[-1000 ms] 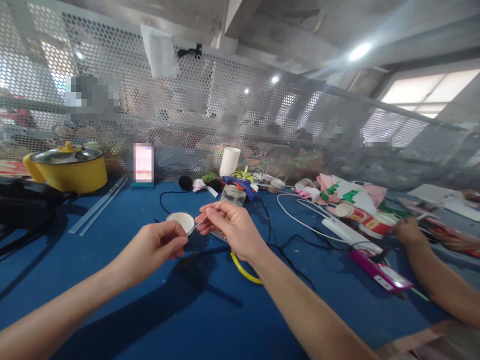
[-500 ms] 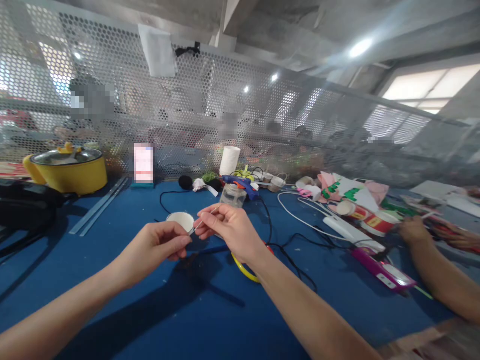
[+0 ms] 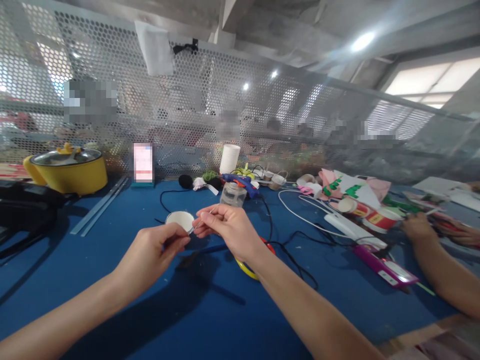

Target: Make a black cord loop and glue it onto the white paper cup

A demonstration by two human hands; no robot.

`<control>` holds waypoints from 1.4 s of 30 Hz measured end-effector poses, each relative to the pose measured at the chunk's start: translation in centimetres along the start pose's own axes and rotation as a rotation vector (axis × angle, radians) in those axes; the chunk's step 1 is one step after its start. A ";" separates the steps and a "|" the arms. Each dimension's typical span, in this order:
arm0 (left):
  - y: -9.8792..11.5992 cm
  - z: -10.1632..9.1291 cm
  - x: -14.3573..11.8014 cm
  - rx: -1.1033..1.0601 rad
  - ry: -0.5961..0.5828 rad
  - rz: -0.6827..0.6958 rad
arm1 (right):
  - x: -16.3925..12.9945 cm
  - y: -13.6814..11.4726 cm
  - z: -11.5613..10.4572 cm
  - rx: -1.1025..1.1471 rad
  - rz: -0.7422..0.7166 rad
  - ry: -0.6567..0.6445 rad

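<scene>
- The blue table [image 3: 93, 280] takes up most of the view, with a perforated metal screen [image 3: 187, 110] standing along its far edge.
- A yellow pot [image 3: 71, 172] with a lid sits at the far left; a co-worker's arm [image 3: 442, 270] lies on the table at the right, its hand among paper scraps and a red-banded cup [image 3: 377, 220].
- A purple device [image 3: 386, 270] and white cable [image 3: 311, 217] lie between that arm and the person's own.
- The right hand [image 3: 228, 232] is raised above the table, thumb and forefinger pressed together on the upper part of a thin wire [image 3: 200, 222].
- The left hand [image 3: 155, 252] is just beside it, fingertips pinched on the wire's lower end; a bit of blue shows under the fingers, too small to identify.
- A small white cup [image 3: 180, 219] stands on the table just behind the hands, a clear jar [image 3: 232, 195] and a blue glue gun [image 3: 240, 181] further back, and a yellow ring [image 3: 245, 267] under the right wrist.
- The wire looks very light and slender, probably springy and easy to bend or let slip; pinching it close to each end with the fingertips, as now, seems the secure way to hold it.
</scene>
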State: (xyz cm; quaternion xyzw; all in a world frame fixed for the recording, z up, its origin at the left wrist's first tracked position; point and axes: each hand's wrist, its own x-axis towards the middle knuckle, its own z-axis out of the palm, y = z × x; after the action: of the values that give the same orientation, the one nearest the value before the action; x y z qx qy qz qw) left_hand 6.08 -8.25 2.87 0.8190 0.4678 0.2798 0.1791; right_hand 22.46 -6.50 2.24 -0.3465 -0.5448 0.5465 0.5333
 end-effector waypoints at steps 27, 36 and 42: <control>-0.7 -0.2 0.7 -0.637 -0.287 -0.293 | 0.4 -0.4 -0.9 0.070 0.091 -0.058; -1.2 -0.1 0.7 -0.934 -0.438 -0.342 | 0.1 -0.9 -1.0 0.033 0.045 -0.117; -1.2 0.4 0.8 -0.954 -0.390 -0.303 | -0.1 -0.1 -0.6 -0.058 0.049 -0.156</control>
State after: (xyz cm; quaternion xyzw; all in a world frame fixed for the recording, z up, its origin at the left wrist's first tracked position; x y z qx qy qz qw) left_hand 5.83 -7.02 2.16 0.6068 0.3597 0.2748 0.6534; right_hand 23.04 -6.47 2.23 -0.3314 -0.5917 0.5686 0.4655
